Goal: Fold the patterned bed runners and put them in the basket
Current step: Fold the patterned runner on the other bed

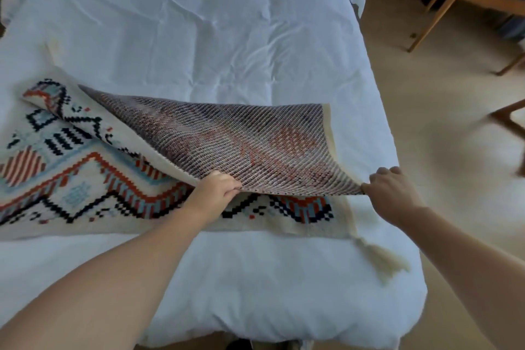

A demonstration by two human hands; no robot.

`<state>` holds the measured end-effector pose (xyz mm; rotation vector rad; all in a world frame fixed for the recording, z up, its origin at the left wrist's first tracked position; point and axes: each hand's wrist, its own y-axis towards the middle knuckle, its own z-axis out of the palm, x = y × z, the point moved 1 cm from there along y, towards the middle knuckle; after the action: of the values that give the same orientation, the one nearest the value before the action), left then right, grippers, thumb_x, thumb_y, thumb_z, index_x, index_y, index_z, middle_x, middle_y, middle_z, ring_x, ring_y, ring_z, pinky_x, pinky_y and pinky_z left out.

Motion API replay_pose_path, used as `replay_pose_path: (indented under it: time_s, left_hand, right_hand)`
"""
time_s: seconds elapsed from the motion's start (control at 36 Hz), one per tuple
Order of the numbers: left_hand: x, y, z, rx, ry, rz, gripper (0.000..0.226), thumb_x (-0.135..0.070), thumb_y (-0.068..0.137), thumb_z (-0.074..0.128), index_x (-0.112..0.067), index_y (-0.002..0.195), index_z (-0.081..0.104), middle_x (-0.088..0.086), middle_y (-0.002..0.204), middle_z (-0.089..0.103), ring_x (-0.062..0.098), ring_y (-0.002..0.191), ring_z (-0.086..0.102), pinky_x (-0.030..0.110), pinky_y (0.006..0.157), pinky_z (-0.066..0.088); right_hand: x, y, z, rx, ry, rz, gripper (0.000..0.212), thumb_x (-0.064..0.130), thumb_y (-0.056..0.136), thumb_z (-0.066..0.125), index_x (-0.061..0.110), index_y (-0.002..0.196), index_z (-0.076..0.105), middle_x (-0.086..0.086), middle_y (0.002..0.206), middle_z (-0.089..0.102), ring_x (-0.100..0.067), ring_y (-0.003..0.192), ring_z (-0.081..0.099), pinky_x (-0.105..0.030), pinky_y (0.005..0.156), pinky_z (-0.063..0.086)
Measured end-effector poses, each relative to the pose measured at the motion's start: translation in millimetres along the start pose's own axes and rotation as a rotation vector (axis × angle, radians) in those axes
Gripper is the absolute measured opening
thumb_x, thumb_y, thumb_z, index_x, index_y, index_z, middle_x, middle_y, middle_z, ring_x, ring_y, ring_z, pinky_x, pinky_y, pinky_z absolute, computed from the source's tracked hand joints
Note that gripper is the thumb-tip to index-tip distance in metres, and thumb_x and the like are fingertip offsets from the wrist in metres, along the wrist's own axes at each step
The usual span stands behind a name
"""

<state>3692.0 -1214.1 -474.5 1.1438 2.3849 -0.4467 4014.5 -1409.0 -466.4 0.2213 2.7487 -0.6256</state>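
Pinching the far edge of a patterned bed runner (85, 173) near the bed's (227, 37) foot, left hand (217, 186) and right hand (389, 187) should draw it level onto the near edge, corners matched.

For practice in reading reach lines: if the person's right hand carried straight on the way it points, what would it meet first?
Most likely the lifted flap of the patterned runner, whose corner the right hand pinches; the hand points up-left into it. Depth is hard to judge.
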Motion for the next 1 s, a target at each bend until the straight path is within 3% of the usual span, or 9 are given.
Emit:
replay_pose_path:
  time_s: [0.14, 0.28, 0.33, 0.47, 0.61, 0.69, 0.81, 1.0]
  left_hand:
    - [-4, -32, 27, 0.05, -0.019, -0.026, 0.015, -0.009, 0.092, 0.059, -0.003, 0.089, 0.072, 0.009, 0.092, 0.069, 0.031, 0.088, 0.054, 0.043, 0.08, 0.044]
    - [0, -55, 56, 0.045, 0.014, -0.1, 0.017, -0.012, 0.092, 0.059, -0.007, 0.099, 0.075, 0.006, 0.102, 0.069, 0.029, 0.095, 0.053, 0.035, 0.084, 0.042]
    - [4, -60, 64, 0.036, 0.046, -0.102, 0.018, -0.011, 0.092, 0.059, -0.009, 0.099, 0.075, 0.006, 0.105, 0.068, 0.03, 0.094, 0.053, 0.037, 0.083, 0.043]
    - [16, -67, 88, 0.136, 0.27, -0.184, 0.036, -0.011, 0.097, 0.044, -0.018, 0.127, 0.061, -0.001, 0.135, 0.053, 0.026, 0.118, 0.044, 0.037, 0.098, 0.032]
    - [7, -85, 95, 0.121, 0.239, -0.237, 0.043, -0.008, 0.094, 0.044, -0.015, 0.137, 0.049, 0.002, 0.143, 0.044, 0.024, 0.129, 0.036, 0.035, 0.11, 0.021]
    - [0, -102, 74, 0.103, 0.15, -0.319, 0.046, -0.005, 0.093, 0.044, -0.015, 0.138, 0.047, 0.002, 0.144, 0.044, 0.023, 0.13, 0.035, 0.034, 0.11, 0.025]
    - [-17, -135, 23, 0.042, 0.018, -0.469, 0.049, -0.006, 0.093, 0.046, -0.018, 0.14, 0.044, 0.002, 0.143, 0.045, 0.022, 0.128, 0.04, 0.036, 0.107, 0.035]
    - [-37, -200, -76, -0.176, -0.063, -0.59, 0.04, -0.015, 0.095, 0.049, -0.016, 0.135, 0.048, 0.003, 0.136, 0.051, 0.02, 0.125, 0.044, 0.034, 0.102, 0.038]
  right_hand:
    - [16, -21, 20, 0.032, -0.011, -0.048, 0.028, 0.016, 0.083, 0.044, 0.029, 0.094, 0.066, 0.008, 0.089, 0.061, -0.018, 0.093, 0.053, -0.031, 0.077, 0.031]
    - [32, -35, 46, 0.038, 0.019, -0.104, 0.028, 0.015, 0.083, 0.043, 0.027, 0.094, 0.066, 0.006, 0.092, 0.062, -0.019, 0.094, 0.054, -0.032, 0.078, 0.031]
    - [38, -38, 55, 0.041, 0.032, -0.128, 0.029, 0.014, 0.082, 0.042, 0.026, 0.094, 0.066, 0.005, 0.093, 0.063, -0.02, 0.094, 0.054, -0.032, 0.078, 0.031]
    - [66, -38, 79, 0.075, 0.044, -0.152, 0.034, 0.013, 0.088, 0.035, 0.02, 0.109, 0.06, 0.001, 0.11, 0.06, -0.023, 0.106, 0.051, -0.033, 0.09, 0.033]
    - [76, -47, 80, 0.126, 0.044, -0.148, 0.037, 0.013, 0.085, 0.035, 0.017, 0.114, 0.058, -0.001, 0.114, 0.056, -0.024, 0.108, 0.048, -0.035, 0.095, 0.034]
    - [78, -52, 58, 0.116, 0.126, -0.118, 0.035, 0.012, 0.081, 0.04, 0.021, 0.109, 0.059, 0.001, 0.108, 0.057, -0.022, 0.105, 0.05, -0.034, 0.093, 0.038]
    - [86, -61, -1, 0.067, 0.301, -0.089, 0.021, 0.01, 0.08, 0.042, 0.023, 0.083, 0.057, 0.004, 0.091, 0.058, -0.02, 0.095, 0.055, -0.034, 0.085, 0.044]
    - [123, -82, -128, -0.131, 0.823, -0.056, 0.021, 0.009, 0.085, 0.046, 0.012, 0.064, 0.05, 0.0, 0.066, 0.052, -0.024, 0.068, 0.052, -0.038, 0.063, 0.046]
